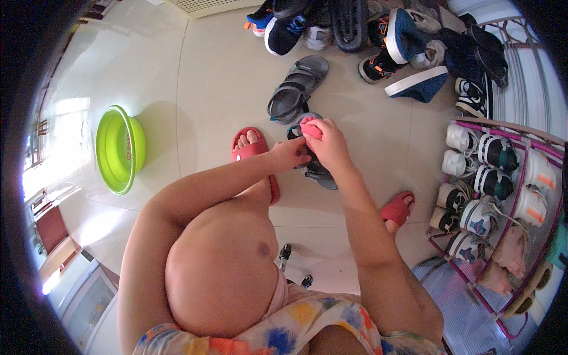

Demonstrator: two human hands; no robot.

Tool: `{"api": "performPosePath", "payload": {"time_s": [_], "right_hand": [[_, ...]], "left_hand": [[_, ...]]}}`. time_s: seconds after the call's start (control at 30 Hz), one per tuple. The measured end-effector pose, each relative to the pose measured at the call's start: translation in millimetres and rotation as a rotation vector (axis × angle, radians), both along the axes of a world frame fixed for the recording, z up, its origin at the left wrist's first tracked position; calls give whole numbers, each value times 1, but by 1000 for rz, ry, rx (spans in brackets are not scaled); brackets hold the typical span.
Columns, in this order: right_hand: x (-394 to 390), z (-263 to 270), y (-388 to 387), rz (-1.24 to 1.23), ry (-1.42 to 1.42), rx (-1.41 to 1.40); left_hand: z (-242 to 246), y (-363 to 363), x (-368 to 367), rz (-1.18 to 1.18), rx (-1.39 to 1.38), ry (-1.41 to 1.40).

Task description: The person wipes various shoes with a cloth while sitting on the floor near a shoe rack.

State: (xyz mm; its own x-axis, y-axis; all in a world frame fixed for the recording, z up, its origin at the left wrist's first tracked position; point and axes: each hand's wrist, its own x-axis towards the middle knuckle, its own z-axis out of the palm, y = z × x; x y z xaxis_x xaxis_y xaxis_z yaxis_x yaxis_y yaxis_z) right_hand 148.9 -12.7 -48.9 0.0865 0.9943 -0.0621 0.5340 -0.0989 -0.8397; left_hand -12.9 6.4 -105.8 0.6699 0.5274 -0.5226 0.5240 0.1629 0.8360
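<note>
My right hand [330, 144] is closed around a bunched pinkish-red cloth [312, 129], at the upper end of a grey sandal with dark straps [323, 176]. Curled against that sandal's left side are the fingers of my left hand [288, 155], gripping it by the straps. Both hands cover much of the sandal's middle. A matching grey sandal [290, 95] lies on the floor just beyond, sole down. My feet wear red slides, the left slide [253, 150] near my left hand and the right slide [399, 207] farther off to the right.
A green plastic basin [138, 146] stands on the tiled floor [213, 80] at left. Piled shoes [284, 37] lie at the top, with blue white-soled shoes [419, 84] among them. A shoe rack with magenta tubes [523, 177] holds several pairs at right.
</note>
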Motion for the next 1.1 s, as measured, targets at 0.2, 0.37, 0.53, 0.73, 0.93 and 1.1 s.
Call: {"api": "performPosePath", "payload": {"time_s": [0.2, 0.37, 0.53, 0.73, 0.93, 1.1], "right_hand": [[8, -11, -17, -19, 31, -132], [26, -27, -45, -50, 1, -367], [12, -4, -19, -256, 154, -155], [21, -26, -14, -159, -42, -50], [30, 2, -7, 67, -177, -369], [41, 9, -16, -3, -107, -316]], "left_hand": [[-5, 2, -7, 78, -31, -58], [10, 7, 2, 113, -97, -103], [6, 10, -4, 104, -61, -87], [9, 14, 0, 58, -90, -102], [9, 13, -5, 134, -55, -102], [21, 18, 8, 146, 17, -105]]}}
